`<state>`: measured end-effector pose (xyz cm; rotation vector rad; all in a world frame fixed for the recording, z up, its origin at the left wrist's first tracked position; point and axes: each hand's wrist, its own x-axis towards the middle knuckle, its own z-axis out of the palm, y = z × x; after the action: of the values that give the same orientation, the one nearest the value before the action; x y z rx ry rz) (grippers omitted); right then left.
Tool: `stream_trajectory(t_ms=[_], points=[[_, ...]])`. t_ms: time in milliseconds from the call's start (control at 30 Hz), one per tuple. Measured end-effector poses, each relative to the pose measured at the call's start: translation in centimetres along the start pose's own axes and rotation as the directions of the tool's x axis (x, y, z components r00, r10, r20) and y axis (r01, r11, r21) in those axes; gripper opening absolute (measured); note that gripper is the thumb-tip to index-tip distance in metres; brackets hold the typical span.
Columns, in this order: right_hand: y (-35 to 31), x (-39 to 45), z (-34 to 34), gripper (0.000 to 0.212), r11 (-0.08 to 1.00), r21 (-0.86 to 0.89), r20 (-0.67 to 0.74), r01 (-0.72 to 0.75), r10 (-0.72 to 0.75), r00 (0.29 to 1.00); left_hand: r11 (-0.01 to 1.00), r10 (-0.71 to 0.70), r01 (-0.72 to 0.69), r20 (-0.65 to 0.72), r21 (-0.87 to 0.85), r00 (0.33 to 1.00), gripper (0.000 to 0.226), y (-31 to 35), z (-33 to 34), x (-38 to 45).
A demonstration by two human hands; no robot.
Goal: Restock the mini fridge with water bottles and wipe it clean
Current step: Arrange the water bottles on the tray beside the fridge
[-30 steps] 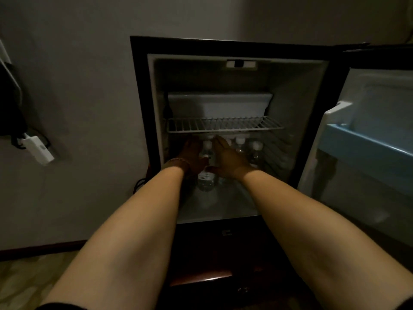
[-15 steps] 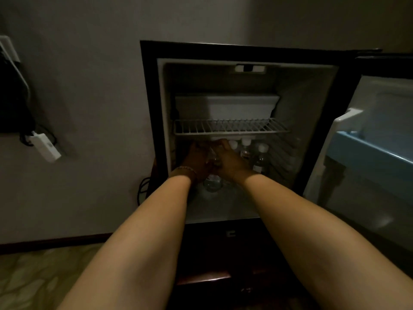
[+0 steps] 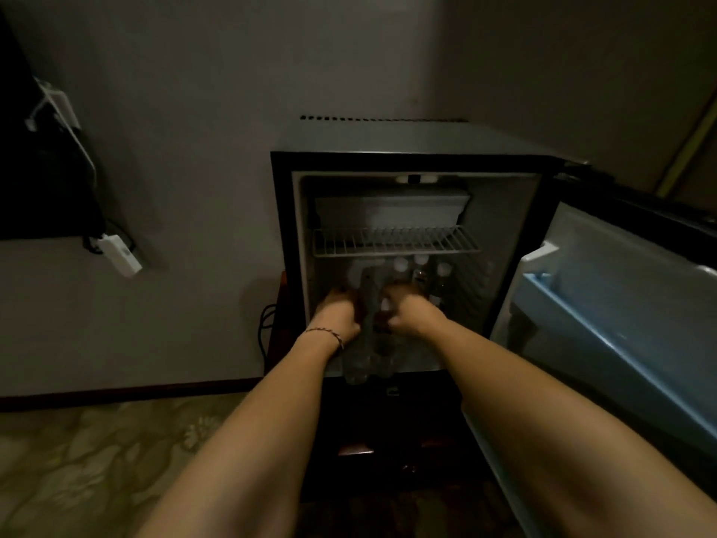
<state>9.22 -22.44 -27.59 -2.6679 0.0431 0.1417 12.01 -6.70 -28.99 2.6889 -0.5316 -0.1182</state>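
The black mini fridge point(image 3: 407, 161) stands open against the wall. Both my hands reach into its lower compartment, under the wire shelf point(image 3: 395, 242). My left hand point(image 3: 336, 317) curls round a clear water bottle point(image 3: 356, 367) whose base sticks out at the fridge's front edge. Close beside it, my right hand point(image 3: 408, 313) grips a second clear bottle point(image 3: 385, 361). A blurred grey strip shows between the two hands. Several white-capped bottles point(image 3: 421, 262) stand upright at the back right.
The fridge door point(image 3: 628, 328) hangs open to the right, with a pale blue door shelf point(image 3: 574, 300). A white freezer box point(image 3: 388, 211) sits above the wire shelf. The fridge rests on a dark cabinet point(image 3: 388, 425). A white adapter point(image 3: 120, 255) hangs on the left wall.
My view has pulled back and risen. Both hands have drawn from deep in the compartment toward its front edge, bringing bottles with them.
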Motion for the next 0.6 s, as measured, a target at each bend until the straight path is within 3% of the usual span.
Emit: stream_trajectory(t_ms=[133, 367, 600], points=[[-1.4, -4.7, -3.3, 0.018, 0.998, 0.021, 0.027, 0.053, -0.054, 0.998, 0.999, 0.000, 0.000, 0.003, -0.051, 1.000, 0.019, 2.9, -2.7, -5.0], [-4.8, -12.4, -8.3, 0.015, 0.984, -0.015, 0.024, 0.177, -0.176, 0.984, 0.995, 0.019, -0.027, -0.083, -0.099, 0.996, 0.014, 7.8, -8.9, -11.6], [-7.6, -22.5, -11.8, 0.011, 0.977, -0.024, -0.149, 0.211, -0.213, 0.966, 0.984, 0.131, -0.148, -0.166, -0.098, 0.977, 0.017, 12.2, -13.8, -20.0]])
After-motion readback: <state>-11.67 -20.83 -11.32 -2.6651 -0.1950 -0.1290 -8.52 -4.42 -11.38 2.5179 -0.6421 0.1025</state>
